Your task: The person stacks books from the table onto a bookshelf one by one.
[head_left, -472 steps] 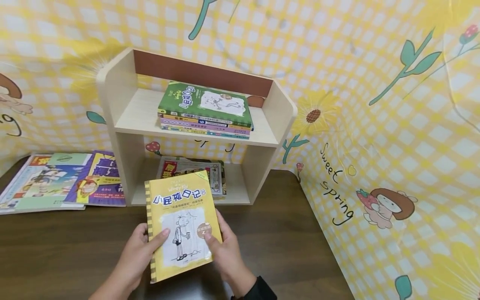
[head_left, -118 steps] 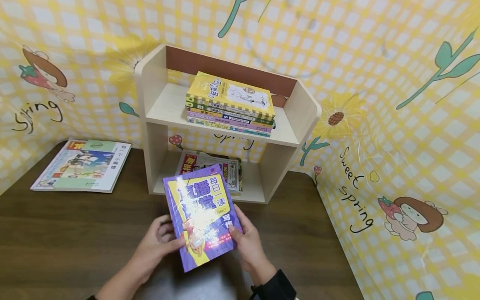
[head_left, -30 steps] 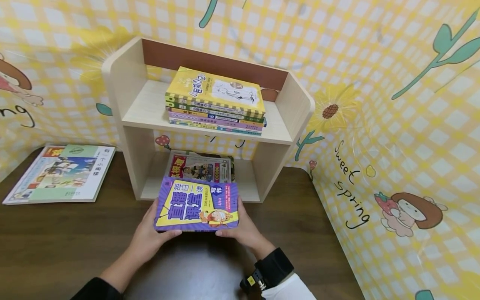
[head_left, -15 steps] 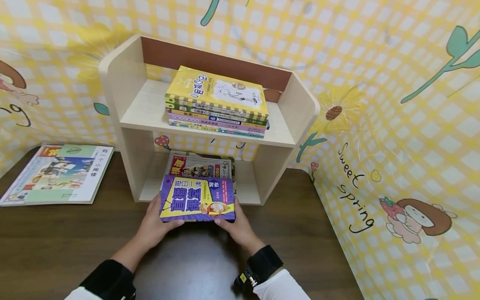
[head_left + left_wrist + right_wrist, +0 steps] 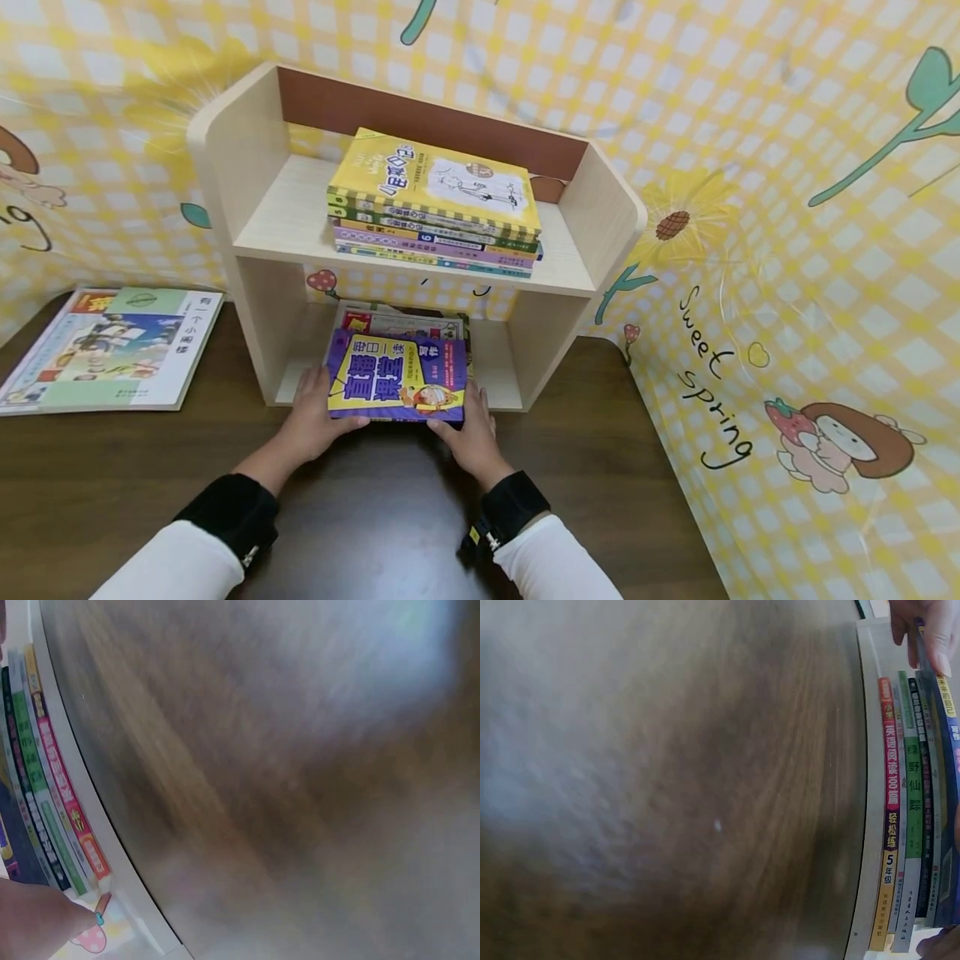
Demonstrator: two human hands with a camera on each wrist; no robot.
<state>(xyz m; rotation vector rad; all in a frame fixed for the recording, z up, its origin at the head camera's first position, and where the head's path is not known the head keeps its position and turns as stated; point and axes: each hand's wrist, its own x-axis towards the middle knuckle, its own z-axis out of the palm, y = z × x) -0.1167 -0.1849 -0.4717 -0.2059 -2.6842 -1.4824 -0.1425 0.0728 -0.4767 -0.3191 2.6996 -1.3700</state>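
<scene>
A purple and yellow paperback book (image 5: 397,377) lies at the front of the bookshelf's lower compartment, cover up. My left hand (image 5: 309,423) grips its left edge, thumb along the front. On the opposite edge, my right hand (image 5: 474,435) grips it the same way. Behind and beneath it is a stack of books, whose top magazine (image 5: 405,323) is mostly covered. In the right wrist view the stacked spines (image 5: 913,810) stand close beside the purple book's spine (image 5: 946,697). The left wrist view also shows the stacked spines (image 5: 56,772), near a finger.
The cream bookshelf (image 5: 255,317) stands at the back of the dark wooden table (image 5: 360,517). Its upper shelf bears a stack of books topped by a yellow one (image 5: 435,179). Another flat pile of books (image 5: 112,350) lies left of the shelf. Patterned yellow cloth surrounds the table.
The yellow book went from my hands onto the upper stack. The purple book left the left pile, was turned sideways and has moved forward into the lower compartment, over the magazine.
</scene>
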